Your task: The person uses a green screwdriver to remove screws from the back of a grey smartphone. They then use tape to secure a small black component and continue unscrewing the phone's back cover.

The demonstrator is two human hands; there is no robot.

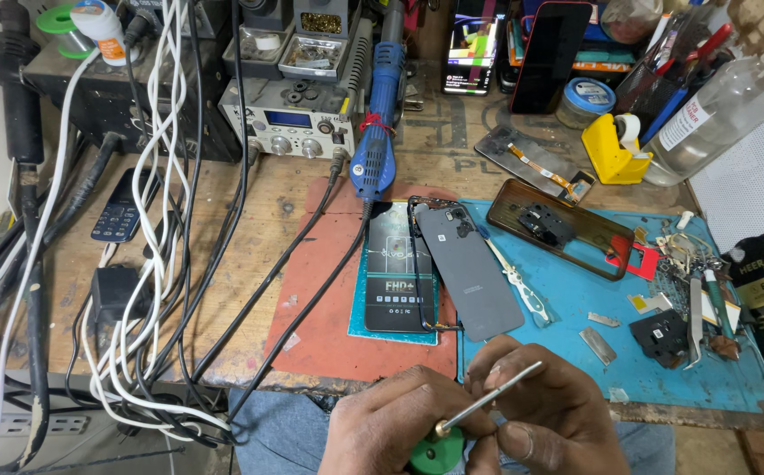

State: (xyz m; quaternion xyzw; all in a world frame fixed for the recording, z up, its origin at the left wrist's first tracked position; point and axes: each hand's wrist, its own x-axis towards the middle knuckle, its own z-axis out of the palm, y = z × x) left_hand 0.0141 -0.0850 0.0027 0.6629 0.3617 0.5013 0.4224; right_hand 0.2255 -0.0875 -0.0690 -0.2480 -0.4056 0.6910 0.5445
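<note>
A slim screwdriver [479, 409] with a bright, smooth metal shaft and glossy green plastic cap. Beyond it, a matt grey phone back panel [472, 273] lies on a smooth blue rubbery mat [576, 352], over a scuffed, rough wooden bench [250, 220].

1. One camera sits on my head, looking steeply down and forward over the wooden workbench [250, 220].
2. My hands fill the near bottom edge, close to the lens.
3. The blue mat [576, 290] lies mid-distance at right; the soldering station [298, 114] stands far, near the top edge.
4. No second view shares the scene.
</note>
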